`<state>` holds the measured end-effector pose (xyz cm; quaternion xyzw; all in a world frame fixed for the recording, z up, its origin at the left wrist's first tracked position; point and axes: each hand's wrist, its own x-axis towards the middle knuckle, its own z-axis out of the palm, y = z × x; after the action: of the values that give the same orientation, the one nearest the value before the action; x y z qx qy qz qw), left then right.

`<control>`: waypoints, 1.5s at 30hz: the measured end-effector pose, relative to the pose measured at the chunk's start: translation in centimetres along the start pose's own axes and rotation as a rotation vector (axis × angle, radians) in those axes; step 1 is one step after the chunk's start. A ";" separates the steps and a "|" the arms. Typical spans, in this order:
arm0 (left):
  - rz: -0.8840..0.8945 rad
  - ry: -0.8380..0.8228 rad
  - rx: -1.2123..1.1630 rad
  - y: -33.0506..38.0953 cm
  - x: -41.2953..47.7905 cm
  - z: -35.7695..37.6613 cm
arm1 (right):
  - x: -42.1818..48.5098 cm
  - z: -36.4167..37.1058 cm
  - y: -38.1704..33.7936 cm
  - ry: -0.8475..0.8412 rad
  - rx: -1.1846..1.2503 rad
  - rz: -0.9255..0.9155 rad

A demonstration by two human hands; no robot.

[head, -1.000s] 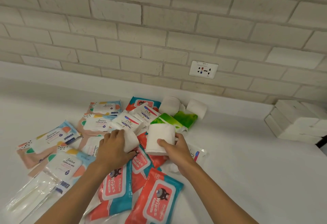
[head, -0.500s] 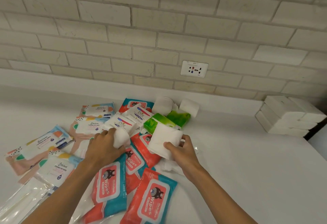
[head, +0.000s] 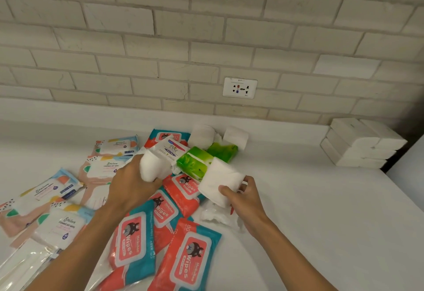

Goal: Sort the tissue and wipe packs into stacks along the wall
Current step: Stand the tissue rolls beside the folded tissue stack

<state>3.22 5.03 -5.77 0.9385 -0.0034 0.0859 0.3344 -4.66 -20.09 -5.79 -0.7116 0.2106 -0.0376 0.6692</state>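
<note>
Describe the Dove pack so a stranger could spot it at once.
Start at the wall socket in the brick wall; the heap of packs lies on the white counter below-left of it. At the heap's far side, just left of the green packs and beyond the left hand, lies the Dove pack. Alone among its neighbours, it is white with blue script.

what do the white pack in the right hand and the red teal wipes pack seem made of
Soft white pack in the right hand: probably paper tissue, matte, with soft rounded edges. Red-and-teal wipes pack: glossy plastic film, showing sheen and wrinkles.
</note>
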 end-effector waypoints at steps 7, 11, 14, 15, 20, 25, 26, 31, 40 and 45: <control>0.102 0.014 -0.365 4.9 -1.3 1.7 | 0.3 -2.3 0.0 0.037 -0.016 -0.033; 0.127 -0.067 -0.469 7.1 -1.7 3.2 | 0.7 -4.4 -0.1 0.047 0.024 -0.059; 0.175 -0.201 -0.417 8.4 -1.3 3.4 | 1.3 -6.4 -0.1 0.056 0.051 -0.073; 0.201 -0.252 -0.393 8.9 -1.0 3.3 | 1.6 -7.1 -0.1 0.064 0.060 -0.079; 0.334 -0.494 -0.313 13.0 0.1 2.9 | 3.1 -10.6 -0.1 0.092 0.104 -0.097; 0.354 -0.845 -0.091 16.2 2.2 3.1 | 4.7 -14.1 0.5 0.117 0.136 -0.092; 0.357 -0.887 -0.063 17.0 2.6 3.3 | 5.1 -14.8 0.6 0.122 0.140 -0.089; 0.430 -0.887 -0.020 20.3 4.3 5.0 | 6.5 -18.3 1.2 0.159 0.132 -0.082; 0.548 -0.738 -0.038 24.9 5.6 11.0 | 9.7 -23.7 1.2 0.240 0.122 -0.102; 0.540 -0.636 -0.022 27.1 6.2 14.7 | 12.3 -26.3 1.1 0.311 0.128 -0.133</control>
<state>9.94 -24.93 1.06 0.8800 -0.3534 -0.1234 0.2923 -2.58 -49.06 -7.04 -0.6656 0.2611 -0.2047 0.6685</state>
